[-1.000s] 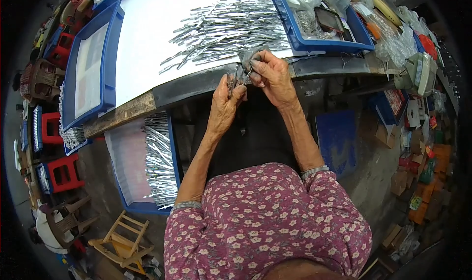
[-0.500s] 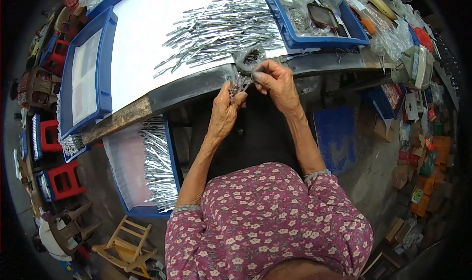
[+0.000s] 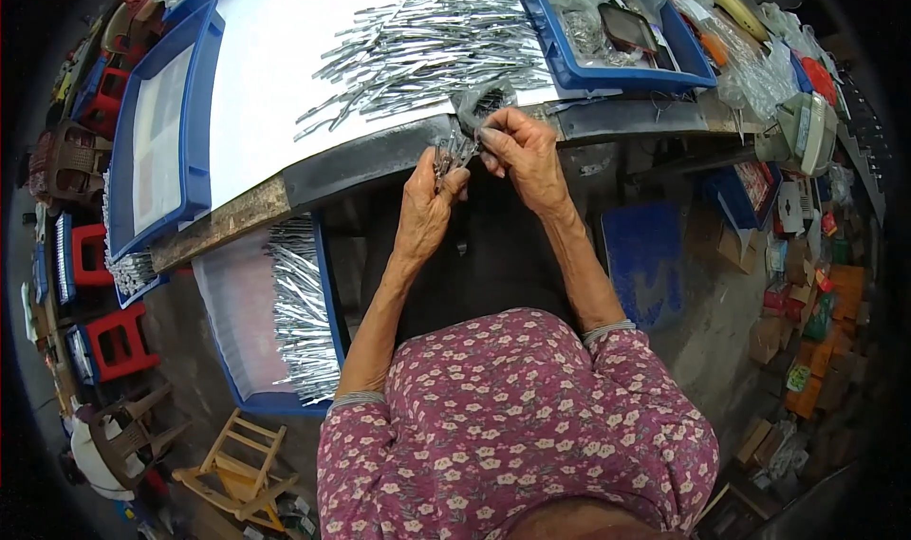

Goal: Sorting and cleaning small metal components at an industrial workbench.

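My left hand point(image 3: 428, 201) pinches a small bunch of thin silvery metal pieces point(image 3: 451, 149) at the table's front edge. My right hand point(image 3: 522, 151) grips a small clear plastic bag point(image 3: 482, 103) that holds more of these pieces, right next to the left hand's bunch. The two hands nearly touch. Just beyond them a big loose heap of the same silvery metal pieces point(image 3: 427, 51) lies spread on the white tabletop point(image 3: 275, 75).
A blue tray point(image 3: 163, 132) sits on the table's left, another blue tray point(image 3: 617, 37) with bags and a dark device at the right. Below the table a blue bin point(image 3: 275, 322) holds more metal pieces. Red stools point(image 3: 114, 341), a wooden stool point(image 3: 237, 464) and boxes surround.
Both hands have kept working together at the table's edge, with the bag and bunch shifting only slightly between the fingers.
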`<state>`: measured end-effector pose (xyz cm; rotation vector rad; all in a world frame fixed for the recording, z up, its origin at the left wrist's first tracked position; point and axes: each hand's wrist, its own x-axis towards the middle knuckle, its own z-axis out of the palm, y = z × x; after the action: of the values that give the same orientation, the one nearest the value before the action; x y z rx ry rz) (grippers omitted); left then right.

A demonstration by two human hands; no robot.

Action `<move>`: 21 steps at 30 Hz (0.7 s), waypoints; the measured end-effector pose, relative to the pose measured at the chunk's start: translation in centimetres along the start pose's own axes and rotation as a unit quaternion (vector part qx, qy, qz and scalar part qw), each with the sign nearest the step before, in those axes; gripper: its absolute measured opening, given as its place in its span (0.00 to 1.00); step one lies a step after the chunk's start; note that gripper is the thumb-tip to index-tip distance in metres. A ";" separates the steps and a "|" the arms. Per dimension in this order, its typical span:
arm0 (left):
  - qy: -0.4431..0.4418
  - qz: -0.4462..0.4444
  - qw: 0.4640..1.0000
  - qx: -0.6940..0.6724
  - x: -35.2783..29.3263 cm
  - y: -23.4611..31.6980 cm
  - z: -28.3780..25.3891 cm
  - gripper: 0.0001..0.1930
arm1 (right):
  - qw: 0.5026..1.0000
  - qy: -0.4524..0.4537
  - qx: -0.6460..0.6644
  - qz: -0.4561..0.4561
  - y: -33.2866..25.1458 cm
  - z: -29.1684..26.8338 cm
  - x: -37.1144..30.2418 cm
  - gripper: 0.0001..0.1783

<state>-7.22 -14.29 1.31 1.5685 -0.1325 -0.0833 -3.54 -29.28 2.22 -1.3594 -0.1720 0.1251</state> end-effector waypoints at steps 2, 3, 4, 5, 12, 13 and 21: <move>0.001 0.003 1.000 -0.005 0.0 -0.1 0.0 0.12 | 0.999 0.004 -0.033 0.003 0.3 0.2 -0.1 0.07; 0.002 0.002 1.000 -0.005 -0.1 -0.1 0.0 0.12 | 0.999 0.003 -0.033 0.004 0.3 0.2 -0.1 0.07; 0.002 -0.002 1.000 -0.003 -0.1 0.0 0.0 0.12 | 0.999 0.004 -0.036 0.002 0.4 0.3 -0.2 0.07; 0.003 -0.006 1.000 0.000 -0.2 0.1 -0.1 0.12 | 0.999 0.004 -0.040 0.001 0.5 0.3 -0.2 0.07; 0.017 0.002 1.000 0.025 0.5 1.0 -1.5 0.08 | 0.995 0.089 -0.051 -0.002 -0.5 -0.7 1.0 0.08; 0.024 0.009 0.999 0.044 0.8 1.6 -1.8 0.10 | 0.994 0.091 -0.052 -0.003 -0.5 -1.1 1.5 0.08; 0.113 0.065 0.975 0.180 3.9 1.5 -5.9 0.12 | 0.886 0.169 -0.414 -0.124 2.5 -3.9 4.7 0.10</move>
<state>-2.58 -8.96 2.91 1.9142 -0.0720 0.2344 1.89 -31.58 -0.73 -2.1697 -0.1024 -0.4549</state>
